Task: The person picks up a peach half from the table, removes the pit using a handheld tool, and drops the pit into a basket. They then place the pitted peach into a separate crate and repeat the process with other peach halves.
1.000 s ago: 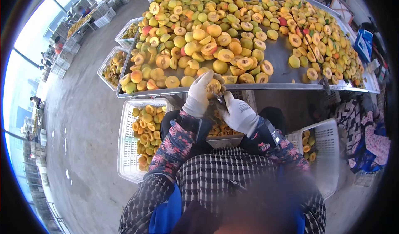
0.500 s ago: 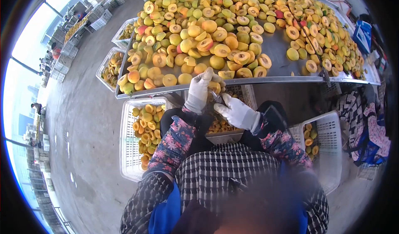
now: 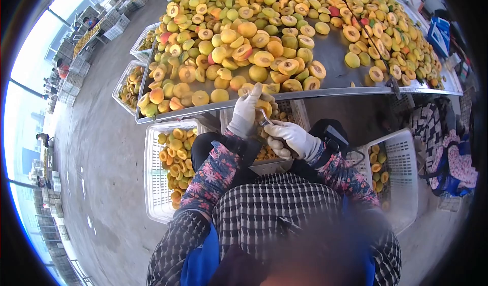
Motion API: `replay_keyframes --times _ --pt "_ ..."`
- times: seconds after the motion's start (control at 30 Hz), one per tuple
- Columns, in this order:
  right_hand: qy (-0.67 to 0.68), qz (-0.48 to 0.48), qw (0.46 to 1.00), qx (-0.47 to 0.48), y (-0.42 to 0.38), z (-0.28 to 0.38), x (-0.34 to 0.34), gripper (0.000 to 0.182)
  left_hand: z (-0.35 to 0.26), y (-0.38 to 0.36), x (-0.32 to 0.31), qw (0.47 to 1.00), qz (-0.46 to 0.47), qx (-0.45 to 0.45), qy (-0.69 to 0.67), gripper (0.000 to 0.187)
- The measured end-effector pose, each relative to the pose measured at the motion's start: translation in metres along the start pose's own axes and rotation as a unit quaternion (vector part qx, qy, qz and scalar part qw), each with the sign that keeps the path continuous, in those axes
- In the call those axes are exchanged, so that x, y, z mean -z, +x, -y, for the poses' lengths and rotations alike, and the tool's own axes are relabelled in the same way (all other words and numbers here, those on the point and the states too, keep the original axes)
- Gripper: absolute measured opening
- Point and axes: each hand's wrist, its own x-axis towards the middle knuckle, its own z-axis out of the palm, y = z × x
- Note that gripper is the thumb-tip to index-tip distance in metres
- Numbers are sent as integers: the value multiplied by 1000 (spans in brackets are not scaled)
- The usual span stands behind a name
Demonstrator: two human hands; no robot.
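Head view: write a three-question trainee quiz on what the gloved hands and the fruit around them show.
1. True or false: the left hand holds a peach half.
2. What does the right hand grip? A) a small metal pitting tool B) a brush C) a cup
3. Fill in: the white crate on the person's left side holds peach ____.

Key: 1 true; 2 A; 3 halves.
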Motion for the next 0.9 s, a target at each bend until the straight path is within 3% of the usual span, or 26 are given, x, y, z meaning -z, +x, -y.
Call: replay_keyframes --times 0.17,0.27,0.3,0.33,0.4,0.43,0.53,0.57,0.63,0.73,0.83,0.9 --pt "61 42 997 3 -11 -6 11 27 -3 9 16 994 -34 -102 10 44" --pt "-205 -50 977 7 -13 -11 21 29 -25 7 53 963 -190 -165 94 40" --pt "-397 -67 912 74 -12 -22 35 33 -39 5 81 934 -219 -203 198 37" --pt "-573 -113 801 131 -12 -34 50 42 -56 1 109 890 -247 -238 300 34" --pt "-602 -168 778 60 -19 -35 40 47 -88 -18 139 725 -311 -226 572 34" --pt "-614 -170 770 50 -20 -36 39 50 -94 -23 146 511 -369 -273 727 34" --pt "-621 -191 758 63 -12 -39 35 51 -96 -8 138 603 -324 -222 695 37" --pt "-624 -191 755 62 -9 -38 34 51 -96 0 125 665 -256 -170 681 39" --pt "-630 -177 752 75 -7 -35 29 50 -75 34 121 626 -185 -117 748 58" --pt "-633 -175 750 80 -12 -30 22 49 -62 57 102 515 -125 16 848 69" --pt "-627 -184 753 76 -16 -31 25 49 -67 69 101 518 -99 69 847 79" --pt "-622 -186 758 63 -20 -33 25 50 -65 68 105 559 -101 48 822 72"
